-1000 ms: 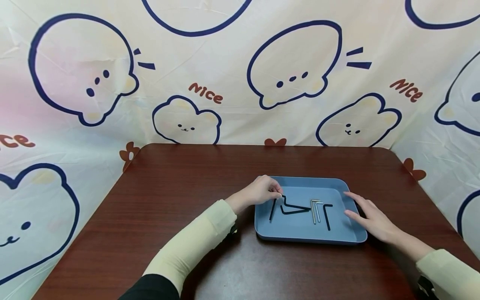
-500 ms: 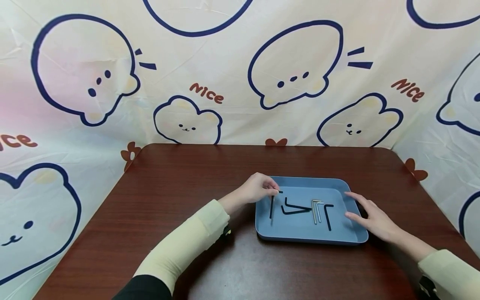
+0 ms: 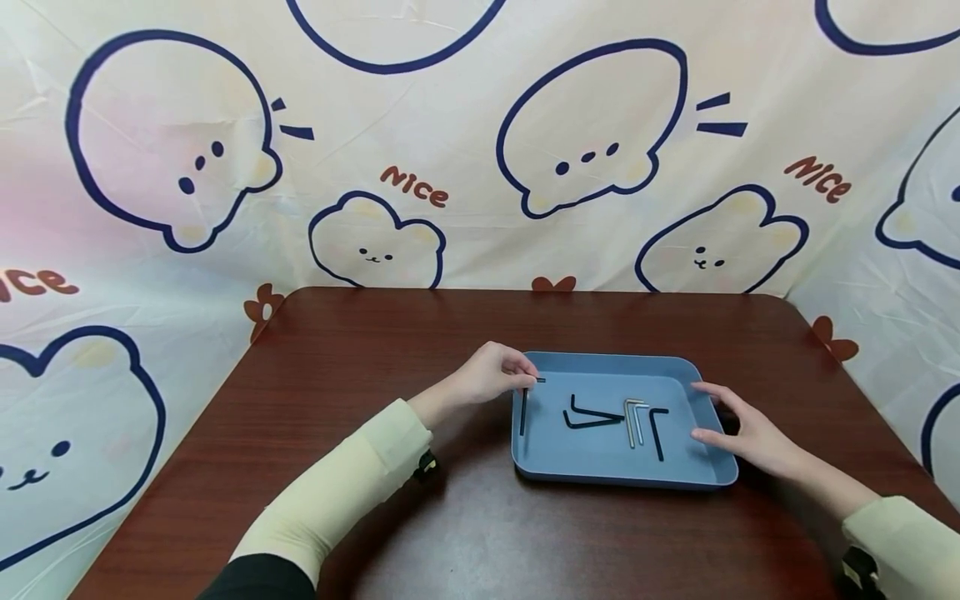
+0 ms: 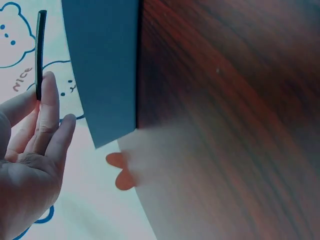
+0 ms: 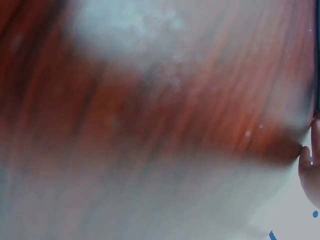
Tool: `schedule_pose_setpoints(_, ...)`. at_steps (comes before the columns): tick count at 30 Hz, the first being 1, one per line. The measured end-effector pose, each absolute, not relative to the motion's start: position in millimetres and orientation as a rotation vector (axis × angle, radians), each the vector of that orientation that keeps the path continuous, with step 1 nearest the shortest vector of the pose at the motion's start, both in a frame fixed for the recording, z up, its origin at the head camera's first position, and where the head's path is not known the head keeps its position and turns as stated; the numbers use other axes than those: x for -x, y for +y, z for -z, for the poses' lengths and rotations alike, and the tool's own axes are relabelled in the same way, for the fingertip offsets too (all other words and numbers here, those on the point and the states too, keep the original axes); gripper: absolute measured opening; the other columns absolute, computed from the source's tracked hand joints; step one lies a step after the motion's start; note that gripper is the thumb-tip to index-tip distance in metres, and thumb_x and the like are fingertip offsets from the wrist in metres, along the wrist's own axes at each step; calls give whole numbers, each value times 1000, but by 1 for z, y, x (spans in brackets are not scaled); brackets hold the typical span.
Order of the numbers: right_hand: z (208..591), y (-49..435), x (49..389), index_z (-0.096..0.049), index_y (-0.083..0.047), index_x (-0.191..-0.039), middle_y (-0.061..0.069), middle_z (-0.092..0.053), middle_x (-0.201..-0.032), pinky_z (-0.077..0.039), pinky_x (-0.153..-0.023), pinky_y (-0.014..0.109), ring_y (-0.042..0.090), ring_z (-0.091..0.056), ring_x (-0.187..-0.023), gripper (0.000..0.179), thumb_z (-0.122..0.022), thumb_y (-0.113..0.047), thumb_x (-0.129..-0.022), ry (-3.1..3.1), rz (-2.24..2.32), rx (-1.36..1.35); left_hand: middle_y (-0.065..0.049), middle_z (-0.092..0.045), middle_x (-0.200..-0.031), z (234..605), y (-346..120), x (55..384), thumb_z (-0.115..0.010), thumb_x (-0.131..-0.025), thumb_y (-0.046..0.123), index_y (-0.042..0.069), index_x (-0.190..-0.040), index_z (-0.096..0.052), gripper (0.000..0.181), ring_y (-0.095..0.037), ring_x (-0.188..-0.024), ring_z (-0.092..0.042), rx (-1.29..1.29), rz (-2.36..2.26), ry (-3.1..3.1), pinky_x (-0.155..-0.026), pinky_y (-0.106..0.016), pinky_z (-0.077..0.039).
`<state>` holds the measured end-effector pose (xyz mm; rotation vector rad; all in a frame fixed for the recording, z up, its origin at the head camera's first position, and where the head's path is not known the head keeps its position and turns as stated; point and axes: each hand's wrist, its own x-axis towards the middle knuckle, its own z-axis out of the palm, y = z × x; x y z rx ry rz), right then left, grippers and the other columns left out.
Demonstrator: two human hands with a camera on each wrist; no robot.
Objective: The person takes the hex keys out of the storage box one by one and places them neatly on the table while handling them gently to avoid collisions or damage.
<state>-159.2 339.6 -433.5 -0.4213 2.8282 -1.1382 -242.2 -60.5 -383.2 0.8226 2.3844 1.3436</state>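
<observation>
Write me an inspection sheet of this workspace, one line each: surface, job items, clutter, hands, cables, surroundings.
Surface: dark reddish-brown wood-grain table, with a blue tray on it.
Job items: three black hex keys and two silver hex keys lie in the tray; another, the held black key, points its long arm down at the tray's left side. Whether it touches the tray, cannot tell.
Clutter: nothing seen.
Hands: left hand pinches the held black key; right hand is at the tray's right rim, thumb and fingers spread apart.
Cables: nothing seen.
Surroundings: pale backdrop with blue-outlined cartoon figures and "Nice" lettering.
</observation>
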Motion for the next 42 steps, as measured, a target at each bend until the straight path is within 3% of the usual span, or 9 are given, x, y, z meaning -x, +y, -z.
schedule_pose_setpoints(11,435,342,161,-30,-2,-147,33,-36,-137,-36,-87,72,51,-40,-116,74,-72,-16,-87,2806,1175,437,-7,-70,-81,376,-80,242,-70,-88,2,-3,-99,-72,12,-41,-82,-65,-767,-1408,2376,-79,-46,-53)
schedule_pose_setpoints(17,435,342,161,-29,-2,-147,34,-35,-137,-35,-87,73,52,-40,-117,74,-72,-15,-87,2800,1178,428,-7,-71,-81,376,-89,240,-71,-87,3,-4,-100,-72,14,-38,-82,-66,-748,-1417,2406,-78,-47,-53)
schedule_pose_setpoints(22,434,341,160,-29,-2,-147,34,-35,-137,-35,-87,73,52,-39,-117,74,-72,-15,-88,2795,1187,427,-10,-71,-80,376,-99,239,-70,-88,3,-5,-100,-71,14,-35,-82,-67,-751,-1429,2414,-76,-38,-53)
schedule_pose_setpoints(28,434,341,160,-29,-2,-147,34,-35,-137,-34,-87,73,52,-39,-117,74,-72,-15,-87,2792,1192,423,-15,-71,-80,378,-116,239,-69,-89,2,-9,-101,-69,16,-24,-77,-69,-739,-1465,2397,-81,-46,-52)
schedule_pose_setpoints(31,433,341,160,-30,-2,-147,34,-36,-136,-35,-87,73,52,-40,-116,74,-72,-15,-87,2796,1194,433,-17,-71,-83,379,-125,239,-69,-90,4,-8,-101,-69,17,-30,-80,-69,-692,-1456,2415,-82,-46,-51)
schedule_pose_setpoints(37,433,341,160,-31,-1,-146,34,-37,-135,-35,-87,73,52,-40,-116,74,-72,-15,-87,2806,1188,444,-10,-71,-79,382,-145,239,-69,-90,6,-6,-102,-70,17,-37,-84,-67,-614,-1430,2471,-81,-48,-51)
schedule_pose_setpoints(42,433,340,159,-31,0,-145,35,-36,-136,-34,-87,73,53,-40,-116,73,-72,-15,-87,2805,1195,447,-6,-70,-76,385,-163,241,-69,-90,5,-8,-101,-70,17,-38,-82,-67,-557,-1426,2524,-75,-40,-50)
